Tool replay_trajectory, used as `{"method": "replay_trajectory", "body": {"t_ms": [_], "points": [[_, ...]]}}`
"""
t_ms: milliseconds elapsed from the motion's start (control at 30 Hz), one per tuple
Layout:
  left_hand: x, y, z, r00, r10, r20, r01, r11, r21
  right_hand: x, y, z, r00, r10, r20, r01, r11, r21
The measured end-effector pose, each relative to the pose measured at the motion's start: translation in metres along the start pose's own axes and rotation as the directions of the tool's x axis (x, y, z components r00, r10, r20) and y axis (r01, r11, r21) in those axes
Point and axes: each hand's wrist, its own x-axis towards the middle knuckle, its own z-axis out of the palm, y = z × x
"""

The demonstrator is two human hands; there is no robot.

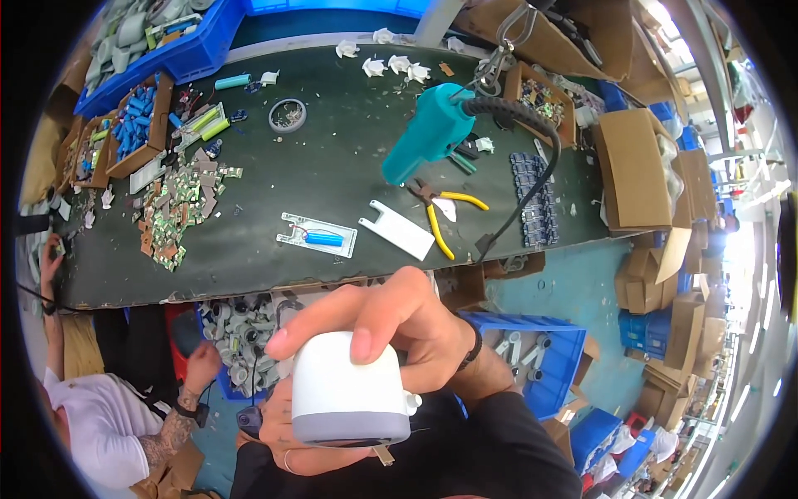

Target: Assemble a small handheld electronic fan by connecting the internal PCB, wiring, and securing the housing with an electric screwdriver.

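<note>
Close in front of me is a white rounded plastic housing [345,378] with a grey rim at its lower end and a small knob on its right side. My right hand [407,324] reaches over it from above, fingers closed on its top and side. Supporting it from below and the left is my left hand [287,437], a ring on one finger; the housing hides part of its grip. Beyond, on the bench, lie an opened white casing [291,236] with a blue battery cell [322,239], a white cover [399,230] and yellow-handled pliers [440,212].
A teal electric screwdriver [428,133] hangs over the dark bench [258,183]. Circuit boards [179,208] are heaped at left, near a box of blue cells [137,116]. Blue crates of grey parts [241,333] stand below the edge. A co-worker's arm [179,416] is at left.
</note>
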Motion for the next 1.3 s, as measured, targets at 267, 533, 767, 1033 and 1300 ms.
{"method": "replay_trajectory", "body": {"t_ms": [267, 533, 767, 1033, 1300], "points": [[-0.005, 0.006, -0.004, 1.000, -0.017, -0.009, 0.017, 1.000, 0.026, -0.003, 0.001, 0.002, 1.000, -0.005, -0.018, 0.005, 1.000, 0.020], [-0.003, 0.013, -0.008, 1.000, -0.022, -0.021, 0.023, 0.999, 0.044, -0.003, 0.000, 0.003, 1.000, 0.000, -0.024, 0.000, 1.000, -0.016], [0.004, 0.025, -0.014, 0.999, -0.030, -0.039, 0.033, 0.997, 0.072, -0.003, 0.004, 0.001, 1.000, -0.006, -0.020, 0.005, 1.000, -0.020], [0.011, 0.016, -0.008, 0.987, -0.092, -0.135, 0.109, 0.986, 0.123, -0.007, 0.008, -0.003, 0.984, 0.106, -0.140, -0.109, 0.994, -0.014], [0.014, 0.009, -0.029, 0.951, -0.249, -0.182, 0.272, 0.955, 0.120, -0.003, 0.021, -0.019, 0.965, 0.110, -0.237, -0.184, 0.931, -0.316]]}}
